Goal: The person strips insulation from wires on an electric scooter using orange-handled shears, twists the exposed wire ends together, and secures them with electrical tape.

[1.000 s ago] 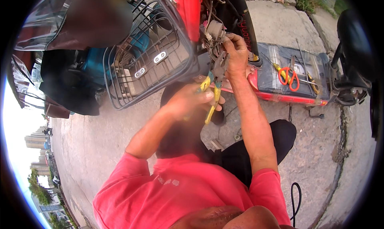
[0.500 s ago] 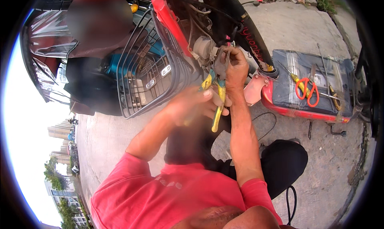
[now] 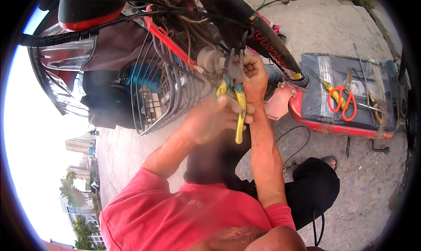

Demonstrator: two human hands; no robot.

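My left hand (image 3: 206,119) is closed round a pair of pliers (image 3: 240,104) with yellow and green handles. The handles stand apart, and the dark jaws point up at the exposed wiring (image 3: 193,36) of a red and black electric scooter. Right beside the jaws, the fingers of my right hand (image 3: 255,77) are pinched together; what lies between them is too small and hidden to make out. A round greyish part (image 3: 208,59) sits just left of the jaws, among the cables.
A wire basket (image 3: 151,106) hangs on the scooter at left. The scooter's taped footboard (image 3: 320,110) carries orange-handled scissors (image 3: 343,102), a yellow-handled tool (image 3: 335,96) and a long screwdriver (image 3: 366,82). A black cable (image 3: 302,130) loops over the concrete. A printed black tube (image 3: 272,47) slants above my right hand.
The whole view has shifted a little, bringing the scooter's black and red mirror-like part into clearer sight. The pliers' jaws sit slightly further left; both hands keep their grip.
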